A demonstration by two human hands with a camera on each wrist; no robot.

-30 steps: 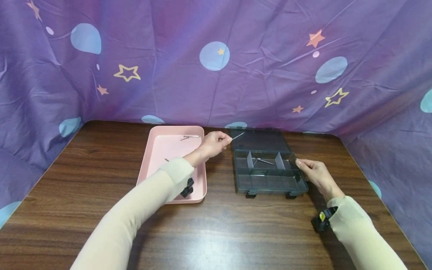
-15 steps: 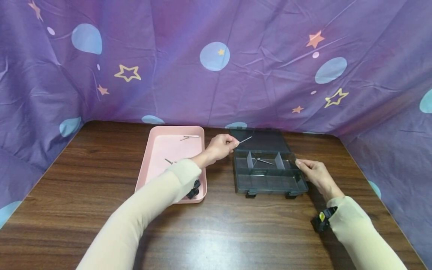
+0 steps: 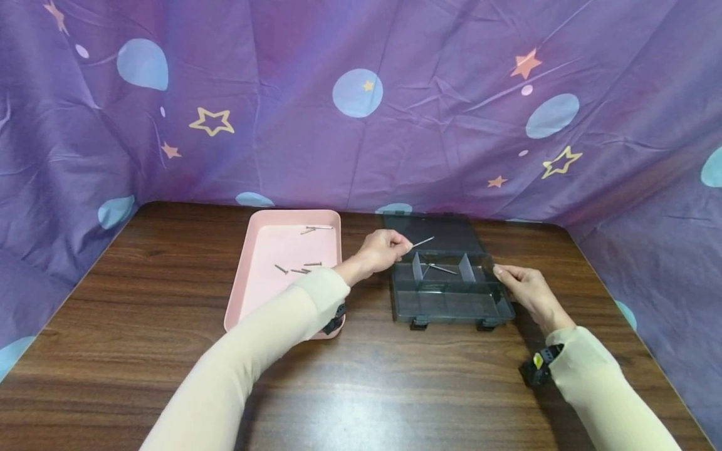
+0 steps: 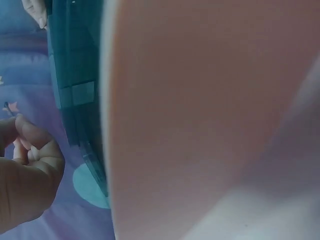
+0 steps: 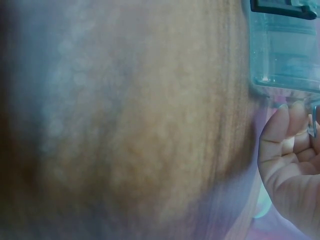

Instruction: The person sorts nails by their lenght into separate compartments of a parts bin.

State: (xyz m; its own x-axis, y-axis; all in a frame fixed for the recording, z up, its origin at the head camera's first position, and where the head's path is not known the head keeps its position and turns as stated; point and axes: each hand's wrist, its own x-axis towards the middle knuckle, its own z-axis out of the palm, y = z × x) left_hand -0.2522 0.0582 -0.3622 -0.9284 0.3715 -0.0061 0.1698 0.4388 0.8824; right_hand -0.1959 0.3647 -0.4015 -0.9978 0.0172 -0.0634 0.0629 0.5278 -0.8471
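Purple cloth behind; your left hand (image 3: 383,249) pinches a nail (image 3: 422,242), thin, stiff, slippery, best held mid-shank, over the box (image 3: 451,300); right hand (image 3: 527,291) grips its 3 o'clock edge

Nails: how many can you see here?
About 7: one pinched in the left hand, one in the grey box middle compartment, about five in the pink tray. The sleeve may hide more.

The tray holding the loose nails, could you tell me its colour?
Pink tray, clearest in the head view.
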